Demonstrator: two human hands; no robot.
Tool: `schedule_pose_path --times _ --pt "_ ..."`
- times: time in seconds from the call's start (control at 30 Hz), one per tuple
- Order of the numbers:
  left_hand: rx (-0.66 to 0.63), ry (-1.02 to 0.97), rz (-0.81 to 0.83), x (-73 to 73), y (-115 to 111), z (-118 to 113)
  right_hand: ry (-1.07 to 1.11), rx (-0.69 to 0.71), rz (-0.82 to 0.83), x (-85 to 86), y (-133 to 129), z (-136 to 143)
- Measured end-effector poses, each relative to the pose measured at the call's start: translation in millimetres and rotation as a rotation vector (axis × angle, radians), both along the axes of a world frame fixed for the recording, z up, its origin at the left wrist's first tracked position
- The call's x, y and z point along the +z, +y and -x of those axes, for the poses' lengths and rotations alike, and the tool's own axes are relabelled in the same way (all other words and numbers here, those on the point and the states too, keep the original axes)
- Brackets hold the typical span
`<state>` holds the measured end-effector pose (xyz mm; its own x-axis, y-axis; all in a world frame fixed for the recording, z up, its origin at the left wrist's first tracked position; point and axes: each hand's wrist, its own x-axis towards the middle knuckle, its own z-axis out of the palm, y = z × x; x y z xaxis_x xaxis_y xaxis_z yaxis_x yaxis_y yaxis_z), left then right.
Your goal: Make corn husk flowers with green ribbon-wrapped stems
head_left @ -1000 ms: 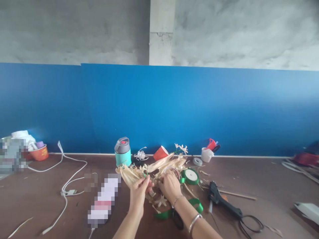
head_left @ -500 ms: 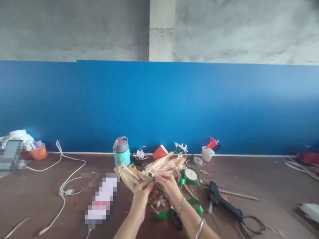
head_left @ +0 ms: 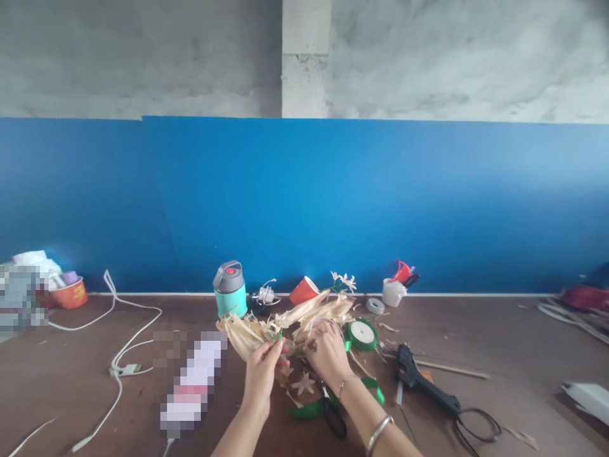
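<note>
Pinching a green stem (head_left: 279,335), my left hand (head_left: 261,373) has its thumb and finger clamped on it, by the near side of the pale dried husks (head_left: 242,337). My right hand (head_left: 328,354) is near, fingers curled by the husks; I cannot tell whether they grip anything. Beside that hand lies 1 ribbon spool (head_left: 362,332); nearer me, 1 white flower (head_left: 304,383) and black-handled scissors (head_left: 335,420).

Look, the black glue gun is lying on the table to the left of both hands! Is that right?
Not quite, it's the other side: the head view shows the black glue gun lying on the table to the right of both the left hand and the right hand.
</note>
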<state>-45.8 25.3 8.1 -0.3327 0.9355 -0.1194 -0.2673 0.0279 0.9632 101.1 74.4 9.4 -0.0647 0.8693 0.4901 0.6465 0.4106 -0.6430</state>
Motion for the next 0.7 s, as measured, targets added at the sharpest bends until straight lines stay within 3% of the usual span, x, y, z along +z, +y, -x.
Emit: schedule_pose_path --times 0.2,0.47,0.7 --pt "0.034 0.08 0.005 -5.5 3.7 8.4 -0.049 0.012 -0.054 1.0 6.3 2.3" --pt "-0.113 0.132 0.042 -2.0 0.8 2.2 -0.095 0.055 -0.188 12.9 -7.4 7.0" --pt "-0.168 0.113 0.042 -4.6 1.1 0.3 -0.138 0.035 -0.303 21.6 -16.3 10.7"
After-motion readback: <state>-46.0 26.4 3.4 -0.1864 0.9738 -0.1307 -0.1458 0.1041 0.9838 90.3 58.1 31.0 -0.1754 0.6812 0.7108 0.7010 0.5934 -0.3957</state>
